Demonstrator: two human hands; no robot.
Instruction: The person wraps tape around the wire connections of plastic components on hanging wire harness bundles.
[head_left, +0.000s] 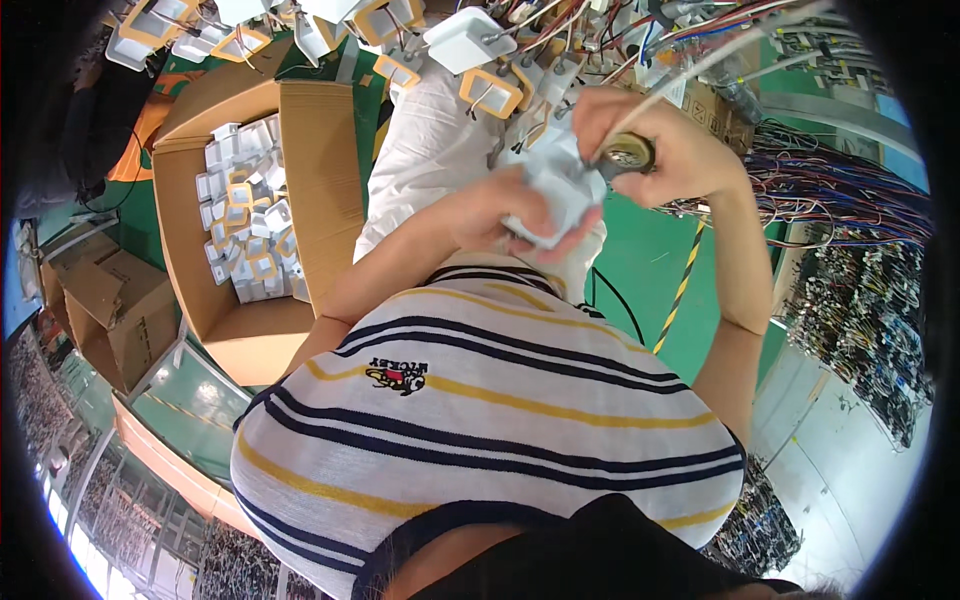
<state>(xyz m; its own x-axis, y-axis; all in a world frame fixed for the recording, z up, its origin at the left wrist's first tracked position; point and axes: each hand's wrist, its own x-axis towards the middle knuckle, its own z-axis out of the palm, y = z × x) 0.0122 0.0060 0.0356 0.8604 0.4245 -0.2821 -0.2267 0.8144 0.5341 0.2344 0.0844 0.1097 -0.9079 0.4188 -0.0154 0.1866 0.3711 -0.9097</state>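
My left hand (500, 208) is wrapped round a white plastic housing (560, 190), box-shaped and slightly blurred, held above my lap. My right hand (675, 145) grips a hand tool (628, 155) with a round, olive-coloured end. Its dark front part meets the upper right side of the housing; the exact kind of tool cannot be made out. A pale cable or hose (690, 75) runs past my right fingers toward the upper right. Parts of the housing are covered by the fingers of both hands.
On the left stands an open cardboard box (320, 190) holding many white and tan housings (250, 215). More housings with wires (470, 42) lie along the top edge. Bundles of coloured wires (840, 200) hang at right. A smaller carton (125, 310) sits far left.
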